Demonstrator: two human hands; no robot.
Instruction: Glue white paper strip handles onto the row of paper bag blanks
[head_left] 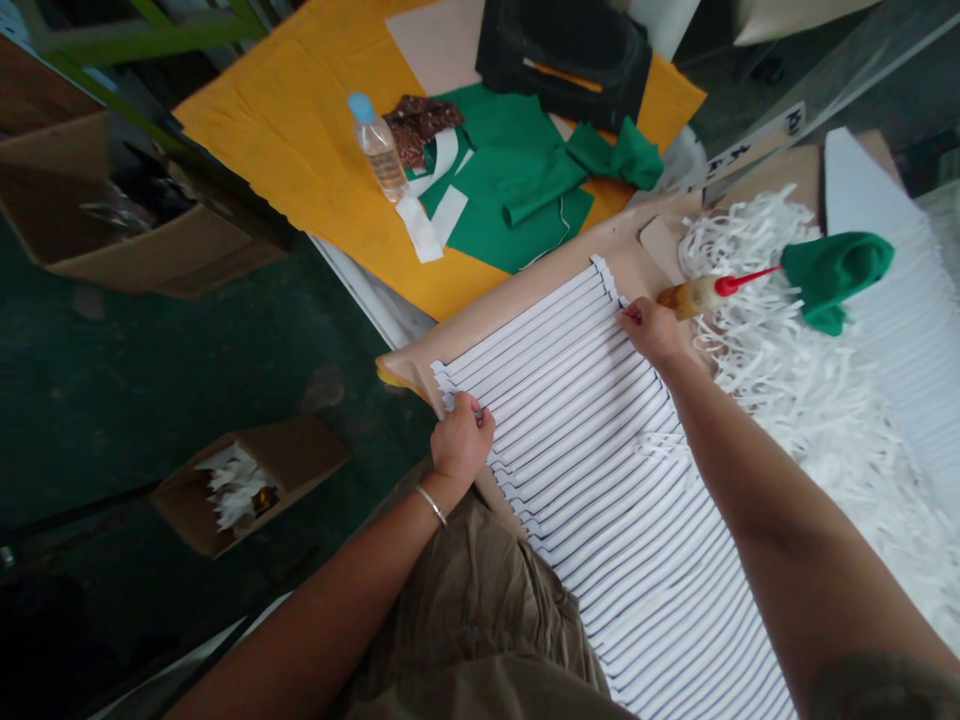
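White striped strips (600, 480) lie side by side in a wide band on a tan backing sheet (517, 290), running from the person's lap toward the sheet's far edge. The left hand (463, 436) curves over the band's left edge, its fingers bent down onto the strip ends. The right hand (652, 330) sits at the opposite edge, fingertips (628, 314) on the strip ends. Neither hand is flat or fully open, but I can't tell whether either one is pinching the strips. A metal bangle (431, 505) circles the left wrist.

Just past the right hand lies an amber bottle with a red nozzle (697, 295), its contents hard to make out. It rests on shredded white strips (757, 320), with a green cloth (836, 280) beside the nozzle. The right forearm blocks part of that pile. Beyond, a green garment (510, 170) and a water bottle (379, 145) lie on a yellow board (300, 130). Khaki trousers (480, 610) cover the band's near end, and the frame cuts it off.
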